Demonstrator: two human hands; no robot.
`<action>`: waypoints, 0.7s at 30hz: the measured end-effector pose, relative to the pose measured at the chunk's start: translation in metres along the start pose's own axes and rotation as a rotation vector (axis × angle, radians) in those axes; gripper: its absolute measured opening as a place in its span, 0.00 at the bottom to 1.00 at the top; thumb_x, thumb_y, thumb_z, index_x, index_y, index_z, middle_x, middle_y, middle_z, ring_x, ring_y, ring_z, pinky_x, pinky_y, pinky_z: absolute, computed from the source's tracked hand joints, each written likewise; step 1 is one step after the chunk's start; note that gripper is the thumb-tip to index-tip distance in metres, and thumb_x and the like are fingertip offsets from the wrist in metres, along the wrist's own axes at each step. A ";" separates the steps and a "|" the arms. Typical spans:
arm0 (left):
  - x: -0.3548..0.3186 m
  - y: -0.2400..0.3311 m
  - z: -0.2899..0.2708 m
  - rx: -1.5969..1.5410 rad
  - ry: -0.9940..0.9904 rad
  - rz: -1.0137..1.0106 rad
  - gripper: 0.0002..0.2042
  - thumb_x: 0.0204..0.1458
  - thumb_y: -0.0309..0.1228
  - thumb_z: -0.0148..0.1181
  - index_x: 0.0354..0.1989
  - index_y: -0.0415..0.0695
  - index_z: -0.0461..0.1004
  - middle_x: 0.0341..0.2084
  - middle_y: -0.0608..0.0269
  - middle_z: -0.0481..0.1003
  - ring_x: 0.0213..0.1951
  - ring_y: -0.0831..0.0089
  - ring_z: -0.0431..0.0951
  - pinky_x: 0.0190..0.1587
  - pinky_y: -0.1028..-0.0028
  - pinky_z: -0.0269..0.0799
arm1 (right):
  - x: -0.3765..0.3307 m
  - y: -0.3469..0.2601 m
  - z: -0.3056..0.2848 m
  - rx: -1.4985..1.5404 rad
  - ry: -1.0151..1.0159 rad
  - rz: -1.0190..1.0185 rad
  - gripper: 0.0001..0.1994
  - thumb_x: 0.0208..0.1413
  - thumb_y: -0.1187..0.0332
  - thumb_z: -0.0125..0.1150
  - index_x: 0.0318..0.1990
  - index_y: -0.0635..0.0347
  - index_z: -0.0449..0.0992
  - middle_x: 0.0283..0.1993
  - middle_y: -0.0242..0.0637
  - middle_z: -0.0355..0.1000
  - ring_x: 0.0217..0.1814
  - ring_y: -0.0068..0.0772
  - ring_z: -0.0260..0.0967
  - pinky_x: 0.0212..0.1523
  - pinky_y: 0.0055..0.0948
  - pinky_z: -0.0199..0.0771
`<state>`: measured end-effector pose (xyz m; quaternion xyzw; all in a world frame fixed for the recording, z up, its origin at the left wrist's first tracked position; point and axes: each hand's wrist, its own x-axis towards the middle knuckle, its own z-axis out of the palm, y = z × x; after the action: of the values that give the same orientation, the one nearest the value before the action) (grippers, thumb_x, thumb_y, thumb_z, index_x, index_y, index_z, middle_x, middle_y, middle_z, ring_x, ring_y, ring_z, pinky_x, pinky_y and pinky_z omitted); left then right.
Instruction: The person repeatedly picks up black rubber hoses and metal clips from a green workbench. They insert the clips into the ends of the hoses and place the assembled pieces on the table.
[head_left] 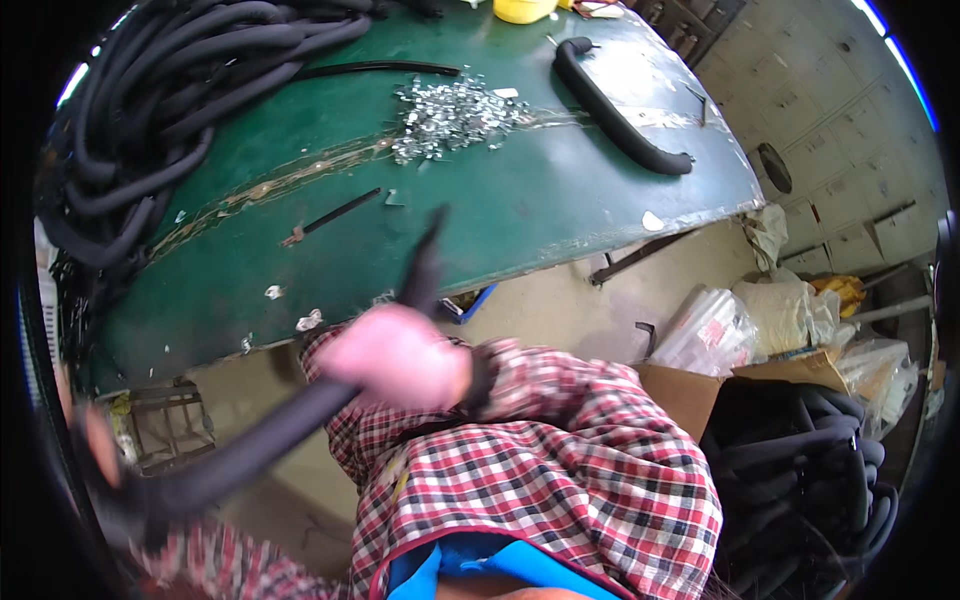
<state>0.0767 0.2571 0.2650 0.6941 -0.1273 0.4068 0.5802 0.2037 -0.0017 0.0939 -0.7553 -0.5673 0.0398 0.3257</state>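
Note:
My right hand [395,357], pink and blurred, is closed around a black foam tube [270,430] in front of my body. The tube slants down to the lower left, and a dark, narrowing blurred piece [425,265] sticks out above the hand over the table's near edge. My left hand [100,445] is at the far left rim beside the tube's lower end; motion smears its fingers, so its grip is unclear. On the green table [480,225] lie a pile of small shiny metal clips [440,115] and a curved black foam tube [615,115].
A heap of black foam tubes [190,90] covers the table's left end. A thin black strip [340,210] lies near its middle. To the right are a cardboard box [680,400], clear plastic bags [705,330] and more black tubes [800,460]. Pale lockers [830,130] stand behind.

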 end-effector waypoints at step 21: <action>-0.109 -0.267 0.045 0.886 -0.242 -0.211 0.13 0.49 0.24 0.65 0.45 0.41 0.78 0.47 0.55 0.77 0.47 0.52 0.78 0.49 0.58 0.75 | 0.314 0.285 -0.131 -0.319 0.668 -0.046 0.30 0.54 0.63 0.69 0.65 0.58 0.70 0.64 0.48 0.71 0.67 0.48 0.67 0.68 0.38 0.66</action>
<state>0.1999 0.2624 0.0001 0.9264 0.0629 0.2770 0.2471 0.6080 0.1754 0.1409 -0.7548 -0.4458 -0.3052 0.3721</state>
